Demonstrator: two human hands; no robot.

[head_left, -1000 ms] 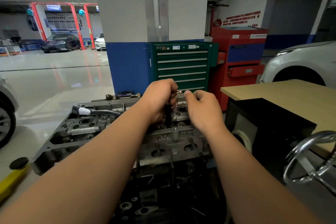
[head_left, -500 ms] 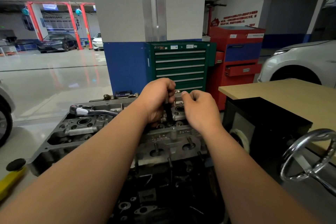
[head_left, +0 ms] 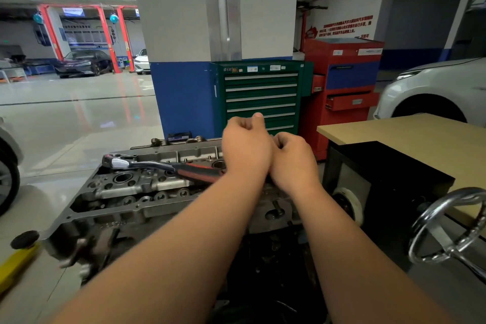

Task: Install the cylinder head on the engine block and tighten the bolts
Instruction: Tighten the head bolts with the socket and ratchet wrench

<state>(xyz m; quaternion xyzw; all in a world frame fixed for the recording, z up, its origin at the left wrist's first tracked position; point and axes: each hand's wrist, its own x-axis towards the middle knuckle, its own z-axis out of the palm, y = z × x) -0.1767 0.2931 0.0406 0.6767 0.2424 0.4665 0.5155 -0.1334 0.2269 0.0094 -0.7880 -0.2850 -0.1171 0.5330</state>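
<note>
The grey cylinder head (head_left: 136, 187) sits on the dark engine block (head_left: 265, 258), straight in front of me. My left hand (head_left: 246, 147) and my right hand (head_left: 294, 160) are pressed together over the head's right part, both with curled fingers. They close round a thin black socket tool that the hands now hide almost wholly. A ratchet wrench (head_left: 184, 169) with a red and black handle lies across the top of the cylinder head, its chrome end to the left.
A chrome handwheel (head_left: 447, 229) sticks out at the right. Behind it is a wooden-topped black bench (head_left: 410, 131). Green (head_left: 260, 97) and red (head_left: 347, 81) tool cabinets stand by the pillar, and a white car (head_left: 436, 87) is at far right. A yellow-handled tool (head_left: 15, 263) lies at the left.
Both hands have risen and drawn closer together, covering the black tool. The view shifted, so more of the ratchet wrench handle shows.
</note>
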